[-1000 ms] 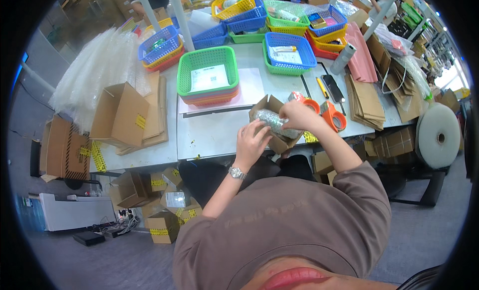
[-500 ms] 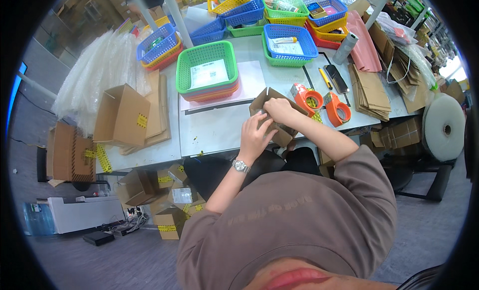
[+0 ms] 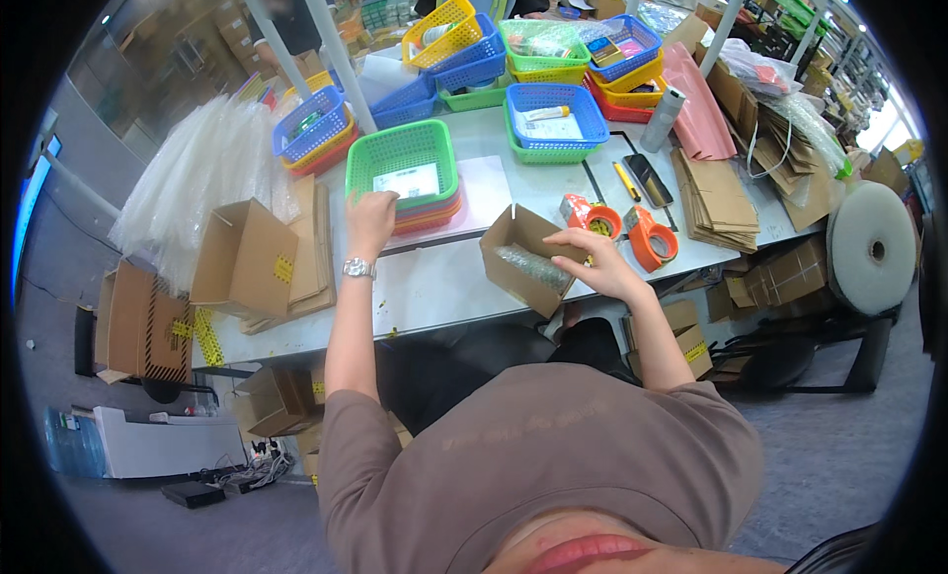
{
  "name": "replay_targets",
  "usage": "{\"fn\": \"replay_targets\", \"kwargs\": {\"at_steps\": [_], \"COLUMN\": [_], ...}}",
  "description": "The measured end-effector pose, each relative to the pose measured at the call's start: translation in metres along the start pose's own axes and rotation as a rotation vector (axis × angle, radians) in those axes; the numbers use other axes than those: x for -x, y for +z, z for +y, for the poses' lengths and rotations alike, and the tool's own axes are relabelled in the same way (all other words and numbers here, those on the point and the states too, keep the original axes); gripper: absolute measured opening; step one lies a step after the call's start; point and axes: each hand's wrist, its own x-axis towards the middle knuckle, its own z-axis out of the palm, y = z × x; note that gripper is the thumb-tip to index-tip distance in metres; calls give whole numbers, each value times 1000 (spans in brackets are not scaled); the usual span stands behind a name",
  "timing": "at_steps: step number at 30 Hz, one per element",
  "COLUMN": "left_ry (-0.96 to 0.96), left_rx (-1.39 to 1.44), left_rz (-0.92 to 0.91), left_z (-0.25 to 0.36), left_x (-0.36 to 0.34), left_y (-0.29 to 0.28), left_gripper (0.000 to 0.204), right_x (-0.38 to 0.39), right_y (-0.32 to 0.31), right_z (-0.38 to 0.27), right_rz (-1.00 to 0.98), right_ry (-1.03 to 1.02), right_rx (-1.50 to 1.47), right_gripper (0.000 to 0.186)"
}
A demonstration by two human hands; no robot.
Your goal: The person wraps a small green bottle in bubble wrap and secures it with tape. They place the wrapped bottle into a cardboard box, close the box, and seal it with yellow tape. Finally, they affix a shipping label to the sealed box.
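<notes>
My left hand [image 3: 371, 222], with a silver watch [image 3: 358, 267] on its wrist, is at the near left corner of the green basket [image 3: 395, 140]. Its bent fingers reach over the rim by a white paper slip [image 3: 415, 180]; whether they grip anything is unclear. The basket tops a stack of coloured ones. An open cardboard box [image 3: 515, 282] stands at the table's front edge, holding a bubble-wrapped item [image 3: 533, 265]. Over the box's right side hovers or rests my right hand [image 3: 597, 263], fingers apart.
Two orange tape dispensers [image 3: 591, 219] [image 3: 652, 240], a yellow cutter [image 3: 626, 180] and a phone [image 3: 650, 179] lie right of the box. Flat cardboard [image 3: 713, 201] lies farther right. Another open box [image 3: 242, 253] and bubble wrap [image 3: 188, 179] are at left. More baskets [image 3: 558, 120] stand behind.
My left hand has left the box and moved left to the green basket. My right hand has drawn back to the box's right side, uncovering the wrapped item. The view has shifted slightly.
</notes>
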Motion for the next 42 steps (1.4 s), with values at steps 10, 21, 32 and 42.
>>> {"fn": "replay_targets", "kwargs": {"at_steps": [10, 21, 32, 42], "left_ry": [569, 449, 246, 577], "left_rx": [429, 287, 355, 1137], "left_rz": [213, 66, 349, 453], "left_z": [138, 177, 220, 199], "left_x": [36, 65, 89, 78], "left_y": [-44, 38, 19, -168], "left_gripper": [62, 30, 25, 37], "right_x": [9, 51, 42, 28], "right_y": [-122, -154, -154, -157], "right_z": [-225, -243, -247, -224], "right_rz": [-373, -857, -795, -681], "right_ry": [-995, -1105, -1109, -1128], "right_rx": [-1071, -1036, -896, -918], "right_gripper": [21, 9, 19, 32]}}
